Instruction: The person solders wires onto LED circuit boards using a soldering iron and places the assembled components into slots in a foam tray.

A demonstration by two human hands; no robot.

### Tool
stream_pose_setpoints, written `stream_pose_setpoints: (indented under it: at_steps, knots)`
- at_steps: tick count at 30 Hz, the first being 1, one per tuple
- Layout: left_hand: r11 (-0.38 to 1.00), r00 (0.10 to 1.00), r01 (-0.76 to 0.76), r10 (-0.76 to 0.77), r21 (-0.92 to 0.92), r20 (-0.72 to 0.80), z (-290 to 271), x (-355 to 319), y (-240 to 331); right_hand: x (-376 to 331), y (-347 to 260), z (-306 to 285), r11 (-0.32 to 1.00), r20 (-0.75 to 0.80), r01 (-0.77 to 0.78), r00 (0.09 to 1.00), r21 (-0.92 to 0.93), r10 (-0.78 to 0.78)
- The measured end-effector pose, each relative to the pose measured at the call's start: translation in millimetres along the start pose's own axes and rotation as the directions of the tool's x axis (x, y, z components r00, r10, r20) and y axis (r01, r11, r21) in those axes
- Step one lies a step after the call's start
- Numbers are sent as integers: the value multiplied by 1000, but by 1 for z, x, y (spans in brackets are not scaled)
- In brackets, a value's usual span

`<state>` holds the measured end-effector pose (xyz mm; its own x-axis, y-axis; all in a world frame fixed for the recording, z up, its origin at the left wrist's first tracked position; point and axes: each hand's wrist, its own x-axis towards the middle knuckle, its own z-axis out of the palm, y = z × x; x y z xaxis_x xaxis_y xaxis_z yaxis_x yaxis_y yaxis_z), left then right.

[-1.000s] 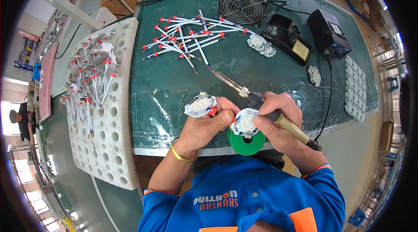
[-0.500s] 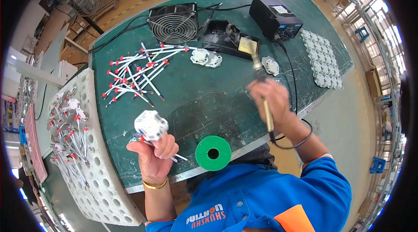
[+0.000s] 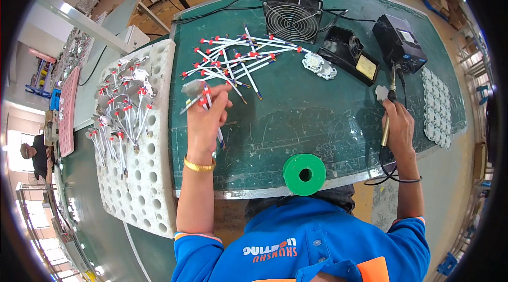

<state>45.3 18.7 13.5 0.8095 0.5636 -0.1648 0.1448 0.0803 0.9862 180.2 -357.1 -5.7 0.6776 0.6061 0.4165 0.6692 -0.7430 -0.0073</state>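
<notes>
My left hand (image 3: 209,118) is closed round a round, greyish lamp board (image 3: 192,88) with white wires and red connectors. The board is tilted, and wire ends hang below the palm. One finger reaches to the edge of a loose pile of white wires (image 3: 227,62) with red connectors. Farther right, my right hand (image 3: 399,123) grips a soldering iron (image 3: 386,131) by its handle, its tip pointing away from me towards the black soldering station (image 3: 400,44). Beside those fingers lies a white lamp board (image 3: 381,92), partly covered by the hand.
A black fan (image 3: 292,20) and an iron stand with a yellow sponge (image 3: 366,65) stand at the back. Two white boards (image 3: 318,65) lie before them. A panel of boards (image 3: 437,107) lies right, a green spool (image 3: 304,174) at the front edge. Wired boards fill the foam block (image 3: 132,176) left.
The view has swung left. My left hand has moved away from me to the wire pile, turning the board. The soldering iron has moved right, away from the sponge.
</notes>
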Motion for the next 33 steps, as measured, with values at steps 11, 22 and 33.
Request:
stream_pose_setpoints:
  at_steps: [11, 22, 33]
  knots:
    - [922, 934, -129, 237, 365, -268, -18, 95, -25, 15, -42, -32, 961, -275, 250, 938, 117, -210]
    - [937, 967, -169, 218, 305, -133, -26, 90, -33, 25, -66, -27, 838, -266, 371, 922, 401, -281]
    - [962, 988, -152, 149, -229, -31, 19, -8, 18, 52, -106, -8, 543, -390, 375, 916, 751, -94]
